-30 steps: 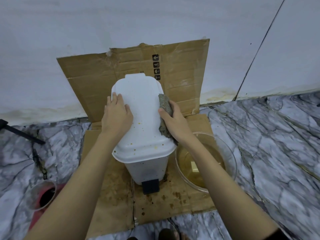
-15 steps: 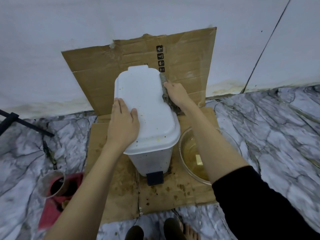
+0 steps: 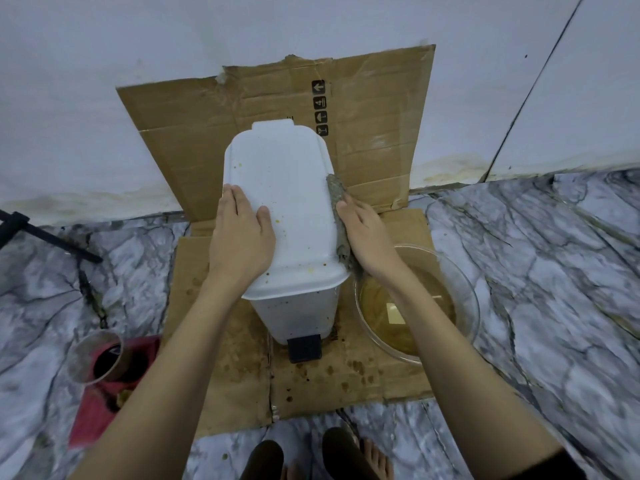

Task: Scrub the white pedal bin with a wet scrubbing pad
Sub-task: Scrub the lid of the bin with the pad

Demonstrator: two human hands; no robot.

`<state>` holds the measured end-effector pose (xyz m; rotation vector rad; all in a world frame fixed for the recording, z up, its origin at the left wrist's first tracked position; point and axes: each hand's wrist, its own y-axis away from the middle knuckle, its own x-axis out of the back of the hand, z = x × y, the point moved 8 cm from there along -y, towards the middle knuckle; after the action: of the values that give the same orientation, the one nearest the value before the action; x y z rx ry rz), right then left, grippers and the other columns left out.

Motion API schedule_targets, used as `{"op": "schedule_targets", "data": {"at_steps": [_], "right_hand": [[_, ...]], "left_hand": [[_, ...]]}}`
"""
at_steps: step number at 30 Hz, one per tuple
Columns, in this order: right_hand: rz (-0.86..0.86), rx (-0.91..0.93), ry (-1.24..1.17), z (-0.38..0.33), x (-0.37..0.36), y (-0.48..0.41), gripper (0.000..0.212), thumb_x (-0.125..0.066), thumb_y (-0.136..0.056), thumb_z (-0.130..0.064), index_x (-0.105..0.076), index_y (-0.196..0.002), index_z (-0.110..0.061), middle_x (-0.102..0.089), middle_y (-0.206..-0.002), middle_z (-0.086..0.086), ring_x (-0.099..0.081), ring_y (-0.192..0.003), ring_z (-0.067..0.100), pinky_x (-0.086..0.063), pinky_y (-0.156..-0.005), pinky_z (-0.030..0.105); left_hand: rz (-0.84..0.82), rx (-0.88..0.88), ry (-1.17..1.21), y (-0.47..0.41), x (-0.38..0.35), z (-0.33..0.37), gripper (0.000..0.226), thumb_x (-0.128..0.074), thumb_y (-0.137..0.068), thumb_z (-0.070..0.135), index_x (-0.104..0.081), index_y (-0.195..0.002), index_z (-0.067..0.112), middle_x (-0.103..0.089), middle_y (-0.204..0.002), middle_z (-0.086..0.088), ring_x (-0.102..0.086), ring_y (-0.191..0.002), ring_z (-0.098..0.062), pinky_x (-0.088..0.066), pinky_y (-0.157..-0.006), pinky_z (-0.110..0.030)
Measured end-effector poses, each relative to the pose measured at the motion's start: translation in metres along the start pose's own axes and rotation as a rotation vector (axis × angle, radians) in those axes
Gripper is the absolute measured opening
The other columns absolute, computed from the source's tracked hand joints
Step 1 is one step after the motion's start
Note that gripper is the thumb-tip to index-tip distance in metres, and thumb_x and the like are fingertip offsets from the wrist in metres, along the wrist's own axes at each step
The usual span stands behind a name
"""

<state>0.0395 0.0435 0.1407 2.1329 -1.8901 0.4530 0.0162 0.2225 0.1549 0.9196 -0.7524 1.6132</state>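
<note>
A white pedal bin [image 3: 287,188] with a black pedal stands on cardboard [image 3: 367,133], its closed lid speckled with yellow-brown spots. My left hand [image 3: 240,237] lies flat on the lid's left side, fingers straight, steadying it. My right hand [image 3: 367,237] presses a grey scrubbing pad [image 3: 337,216] against the lid's right edge, fingers laid straight along the pad. The lower part of the pad is hidden behind my hand.
A glass bowl [image 3: 460,282] of brownish water sits right of the bin on the cardboard. A glass cup [image 3: 95,355] rests on a red cloth [image 3: 97,414] at the lower left. A black rod [image 3: 48,237] lies at the far left. My feet show at the bottom edge.
My right hand and the pad slid back down the lid's right edge toward me after reaching the far end. My left hand stayed flat on the lid.
</note>
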Motion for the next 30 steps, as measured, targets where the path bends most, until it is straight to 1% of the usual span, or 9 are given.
{"op": "schedule_targets", "data": {"at_steps": [3, 5, 8, 12, 15, 22, 25, 27, 30], "right_hand": [[-0.018, -0.007, -0.019, -0.013, -0.002, -0.031, 0.038, -0.032, -0.101, -0.025, -0.055, -0.125, -0.007, -0.056, -0.116, 0.002, -0.048, -0.107, 0.014, -0.032, -0.084, 0.023], [-0.031, -0.025, 0.005, -0.016, -0.004, -0.059, 0.036, -0.031, -0.101, -0.026, -0.058, -0.117, -0.007, -0.059, -0.104, 0.009, -0.051, -0.095, 0.019, -0.036, -0.073, 0.028], [-0.049, -0.070, 0.020, -0.018, -0.006, -0.090, 0.039, -0.033, -0.100, -0.029, -0.054, -0.126, -0.009, -0.059, -0.119, 0.014, -0.052, -0.108, 0.023, -0.037, -0.085, 0.028], [-0.043, -0.107, 0.003, -0.014, -0.004, -0.098, 0.045, -0.037, -0.099, -0.030, -0.045, -0.137, -0.008, -0.050, -0.139, 0.010, -0.046, -0.126, 0.025, -0.035, -0.105, 0.033], [0.040, -0.102, 0.067, -0.009, 0.008, -0.098, 0.042, -0.042, -0.098, -0.028, -0.048, -0.136, -0.013, -0.050, -0.140, 0.007, -0.044, -0.128, 0.026, -0.034, -0.098, 0.025], [0.067, -0.019, 0.236, -0.013, 0.023, -0.076, 0.038, -0.054, -0.094, -0.020, -0.053, -0.132, -0.014, -0.056, -0.134, 0.005, -0.046, -0.128, 0.021, -0.033, -0.098, 0.019], [0.185, 0.037, 0.241, -0.007, 0.038, -0.062, 0.037, -0.066, -0.086, -0.021, -0.062, -0.123, -0.016, -0.062, -0.126, 0.006, -0.054, -0.119, 0.019, -0.036, -0.091, 0.013], [0.302, 0.050, 0.228, -0.007, 0.051, -0.059, 0.037, -0.071, -0.082, -0.024, -0.066, -0.118, -0.017, -0.062, -0.121, 0.007, -0.058, -0.111, 0.021, -0.042, -0.094, 0.021], [0.268, 0.059, 0.295, -0.012, 0.048, -0.058, 0.036, -0.068, -0.084, -0.022, -0.064, -0.120, -0.017, -0.054, -0.115, 0.007, -0.052, -0.100, 0.016, -0.036, -0.087, 0.017]], "left_hand": [[-0.001, 0.001, 0.004, 0.000, -0.001, -0.001, 0.061, -0.022, -0.102, 0.034, -0.001, -0.149, 0.000, 0.002, -0.159, -0.012, -0.002, -0.147, -0.023, -0.008, -0.117, -0.034], [-0.001, -0.001, 0.004, 0.000, -0.001, -0.001, 0.061, -0.022, -0.102, 0.034, -0.001, -0.149, 0.000, 0.002, -0.159, -0.012, -0.002, -0.147, -0.024, -0.009, -0.117, -0.035], [-0.003, -0.006, 0.011, -0.001, -0.001, -0.001, 0.061, -0.022, -0.102, 0.034, -0.001, -0.149, 0.000, 0.002, -0.159, -0.012, -0.002, -0.147, -0.023, -0.009, -0.117, -0.034], [0.003, -0.008, 0.023, -0.001, -0.002, -0.001, 0.061, -0.022, -0.102, 0.034, 0.000, -0.149, 0.001, 0.003, -0.159, -0.010, -0.002, -0.147, -0.022, -0.009, -0.117, -0.034], [0.002, -0.010, 0.029, -0.001, -0.001, -0.001, 0.061, -0.022, -0.102, 0.034, 0.000, -0.149, 0.002, 0.003, -0.159, -0.009, -0.003, -0.147, -0.022, -0.011, -0.117, -0.034], [0.007, -0.004, 0.061, -0.002, -0.002, -0.003, 0.062, -0.023, -0.102, 0.036, 0.000, -0.150, 0.004, 0.004, -0.160, -0.007, -0.003, -0.147, -0.021, -0.013, -0.116, -0.034], [0.011, -0.001, 0.071, -0.002, -0.002, -0.004, 0.063, -0.023, -0.102, 0.038, 0.000, -0.150, 0.006, 0.004, -0.160, -0.005, -0.004, -0.147, -0.021, -0.014, -0.116, -0.034], [0.014, 0.004, 0.075, -0.002, -0.002, -0.004, 0.063, -0.023, -0.101, 0.038, 0.000, -0.150, 0.007, 0.004, -0.160, -0.004, -0.006, -0.147, -0.021, -0.015, -0.115, -0.035], [0.013, 0.004, 0.074, -0.001, -0.001, -0.003, 0.063, -0.023, -0.101, 0.039, 0.000, -0.151, 0.007, 0.004, -0.160, -0.004, -0.007, -0.146, -0.022, -0.015, -0.115, -0.035]]}}
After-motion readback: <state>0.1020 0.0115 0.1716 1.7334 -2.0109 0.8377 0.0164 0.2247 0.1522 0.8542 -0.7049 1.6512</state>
